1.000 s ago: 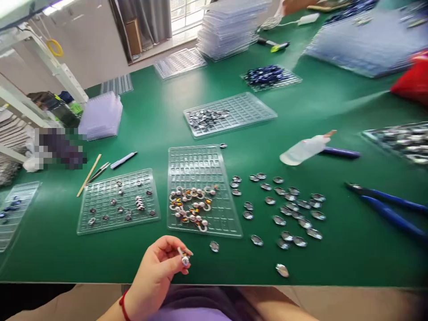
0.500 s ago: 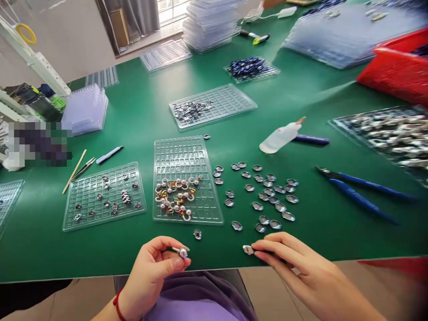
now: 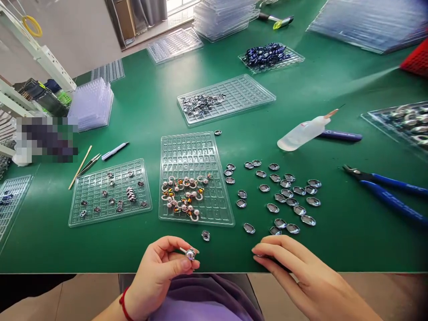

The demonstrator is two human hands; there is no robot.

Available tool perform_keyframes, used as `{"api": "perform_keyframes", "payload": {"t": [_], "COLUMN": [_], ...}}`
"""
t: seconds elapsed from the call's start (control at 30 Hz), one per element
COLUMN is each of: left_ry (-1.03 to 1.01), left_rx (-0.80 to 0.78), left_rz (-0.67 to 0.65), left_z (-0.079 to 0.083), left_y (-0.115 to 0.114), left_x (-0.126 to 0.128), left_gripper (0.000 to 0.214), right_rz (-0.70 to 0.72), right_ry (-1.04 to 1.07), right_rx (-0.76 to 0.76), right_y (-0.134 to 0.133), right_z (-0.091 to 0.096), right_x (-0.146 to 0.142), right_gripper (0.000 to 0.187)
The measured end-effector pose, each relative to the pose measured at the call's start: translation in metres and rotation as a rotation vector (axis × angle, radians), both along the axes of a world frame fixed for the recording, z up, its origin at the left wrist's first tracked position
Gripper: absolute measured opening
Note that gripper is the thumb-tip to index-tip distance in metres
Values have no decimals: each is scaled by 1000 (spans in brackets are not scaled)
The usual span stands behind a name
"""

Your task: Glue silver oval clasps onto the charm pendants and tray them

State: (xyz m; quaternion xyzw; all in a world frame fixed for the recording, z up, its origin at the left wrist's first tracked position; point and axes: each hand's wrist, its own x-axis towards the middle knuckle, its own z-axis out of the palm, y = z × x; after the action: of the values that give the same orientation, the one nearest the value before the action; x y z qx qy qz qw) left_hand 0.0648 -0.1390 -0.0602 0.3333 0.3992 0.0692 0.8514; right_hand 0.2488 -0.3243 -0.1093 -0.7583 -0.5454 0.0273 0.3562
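Near the bead tray (image 3: pixel 189 147), left hand (image 3: pixel 159 264) pinches a bead (image 3: pixel 190 254); right hand (image 3: pixel 297 267) now almost hides its pinched piece (image 3: pixel 260 255), maybe oval; both busy.

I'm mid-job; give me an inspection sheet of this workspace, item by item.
Surface: green table, glare toward the back.
Job's things: silvery piece held; oval metal pieces scattered loose; middle tray part-filled with beaded, curved pieces.
Clutter: blue-handled pliers, translucent bottle, tweezers, pen.
Left hand: fingers pinch the silvery piece.
Right hand: fingers nearly together by the table's near edge; anything between them mostly hidden.
Cables: nothing seen near the hands.
Surroundings: stacked clear trays at the table's far side, grey curtain beyond.
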Motion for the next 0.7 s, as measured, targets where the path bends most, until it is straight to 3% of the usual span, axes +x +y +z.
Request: {"api": "perform_keyframes", "payload": {"t": [0.2,0.33,0.43,0.57,0.7], "left_ry": [28,33,51,60,36], "left_rx": [6,5,5,44,259], "left_rz": [4,13,12,-28,-175], "left_z": [0,1,0,-2,-2], "left_y": [-1,-2,-3,-6,-10], "left_x": [1,2,4,5,2], "left_gripper": [23,24,27,27,19], "right_rz": [29,4,-29,54,112], "right_ry": [-158,-155,-50,201,413], "right_rx": [85,129,216,337,389], "right_y": [-1,-3,4,27,47], "right_z": [-11,-10,-2,14,23], "right_x": [-8,-16,-28,-50,-66], "right_gripper": [28,34,34,29,22]}}
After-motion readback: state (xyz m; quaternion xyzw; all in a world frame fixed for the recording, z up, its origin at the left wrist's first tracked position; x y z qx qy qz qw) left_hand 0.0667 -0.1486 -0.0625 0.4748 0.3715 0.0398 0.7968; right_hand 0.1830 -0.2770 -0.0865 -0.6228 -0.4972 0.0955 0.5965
